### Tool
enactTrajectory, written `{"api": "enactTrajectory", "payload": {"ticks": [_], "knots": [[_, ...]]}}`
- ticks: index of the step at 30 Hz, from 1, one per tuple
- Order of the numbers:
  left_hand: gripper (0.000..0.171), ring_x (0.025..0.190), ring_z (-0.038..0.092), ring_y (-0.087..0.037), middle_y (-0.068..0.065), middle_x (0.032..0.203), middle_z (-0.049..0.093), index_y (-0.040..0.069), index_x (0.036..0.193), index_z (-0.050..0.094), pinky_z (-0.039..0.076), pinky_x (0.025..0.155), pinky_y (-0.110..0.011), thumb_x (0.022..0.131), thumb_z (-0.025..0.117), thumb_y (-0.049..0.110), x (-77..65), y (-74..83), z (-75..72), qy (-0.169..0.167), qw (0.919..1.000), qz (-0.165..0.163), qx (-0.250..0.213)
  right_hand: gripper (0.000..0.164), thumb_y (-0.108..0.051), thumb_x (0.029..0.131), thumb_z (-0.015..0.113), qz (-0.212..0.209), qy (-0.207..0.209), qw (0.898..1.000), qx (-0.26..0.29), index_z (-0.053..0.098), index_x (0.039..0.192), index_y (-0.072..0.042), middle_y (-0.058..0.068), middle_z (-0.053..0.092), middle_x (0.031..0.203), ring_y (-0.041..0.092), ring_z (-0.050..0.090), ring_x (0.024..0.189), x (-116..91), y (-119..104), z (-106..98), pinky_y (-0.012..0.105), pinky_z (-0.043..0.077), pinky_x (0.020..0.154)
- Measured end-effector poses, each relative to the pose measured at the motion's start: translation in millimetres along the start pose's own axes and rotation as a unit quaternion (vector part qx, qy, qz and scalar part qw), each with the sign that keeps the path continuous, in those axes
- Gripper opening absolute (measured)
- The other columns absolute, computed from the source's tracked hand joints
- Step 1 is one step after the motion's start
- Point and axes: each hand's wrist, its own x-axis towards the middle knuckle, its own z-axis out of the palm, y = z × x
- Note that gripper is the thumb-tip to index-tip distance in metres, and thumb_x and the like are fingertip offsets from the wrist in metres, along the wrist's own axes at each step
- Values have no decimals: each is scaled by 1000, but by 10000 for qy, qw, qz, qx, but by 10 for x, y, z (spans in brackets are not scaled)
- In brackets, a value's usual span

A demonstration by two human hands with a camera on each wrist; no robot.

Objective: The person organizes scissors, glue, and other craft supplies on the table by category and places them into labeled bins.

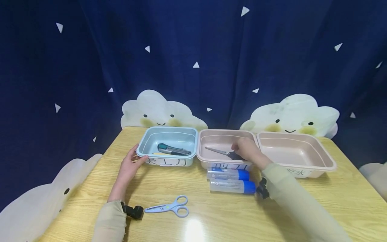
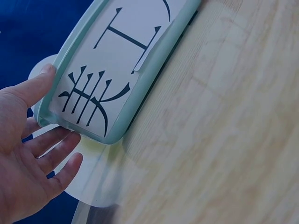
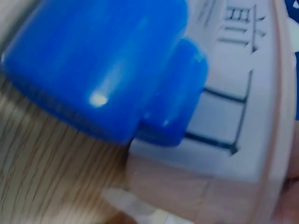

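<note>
My left hand (image 1: pixel 130 164) rests at the near left corner of a light blue bin (image 1: pixel 142 141). Its thumb lies on the front rim, while relaxed, spread fingers touch the side. Inside that bin lies a utility knife (image 1: pixel 173 149) with a green and grey body, and something yellow shows beneath it. My right hand (image 1: pixel 246 149) is inside the middle pink bin (image 1: pixel 202 159), over the dark handles of a pair of scissors (image 1: pixel 219 151). The blades point left. Whether the fingers grip the handles cannot be made out. Only a sliver of that hand (image 3: pixel 287 205) shows in the right wrist view.
Two clear glue bottles with blue caps, a rear one (image 1: pixel 223 174) and a front one (image 1: pixel 229 186), lie before the middle bin. Light blue scissors (image 1: pixel 169 207) lie on the wooden table (image 1: pixel 211 222). Another pink bin (image 1: pixel 328 161) stands at right. Labels mark the bins' fronts.
</note>
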Motion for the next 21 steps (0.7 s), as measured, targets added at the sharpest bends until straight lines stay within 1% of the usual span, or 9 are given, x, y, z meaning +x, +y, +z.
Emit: {"api": "enactTrajectory", "payload": {"ticks": [3,6,13,16,19,21], "knots": [[79,117,44,-32,-17,138,41,17,146,20,41,91,-44,84,61,42,-2,5,4,9,10000,-17,-2,11,0,73,65,-114,155,9998,8,71,79,-6,7,70,78,26,65,77,-16,-80,-27,39,49,76],[79,118,44,-32,-17,137,41,17,146,19,41,91,-43,84,61,42,6,5,8,-1,10000,-22,-8,10,0,74,65,-133,259,9995,144,71,80,-6,7,70,79,25,65,76,-35,-159,-48,38,50,76],[80,118,43,-32,-16,138,40,18,146,19,41,91,-44,83,61,43,15,-10,7,-20,10000,-15,-26,9,-3,71,69,-523,620,9967,-5,71,78,-9,5,69,75,21,65,72,-93,-354,-88,36,50,72],[80,118,43,-32,-16,138,40,17,146,19,41,91,-44,84,61,43,9,-12,8,-29,10000,-7,-34,10,-4,71,70,-585,702,9958,12,72,79,-10,4,70,75,20,65,72,-127,-463,-141,36,50,71],[81,118,43,-31,-16,138,41,17,146,19,41,91,-43,83,62,44,7,-16,8,-29,10000,11,-51,12,-3,71,70,-785,747,9939,213,72,81,-9,4,70,77,18,65,71,-166,-592,-194,34,51,69],[81,118,43,-31,-16,138,41,17,146,19,41,91,-44,83,62,45,6,-19,5,-36,10000,22,-52,13,-1,72,69,-955,676,9922,436,72,83,-7,5,70,79,17,65,71,-193,-688,-213,32,51,67]]}}
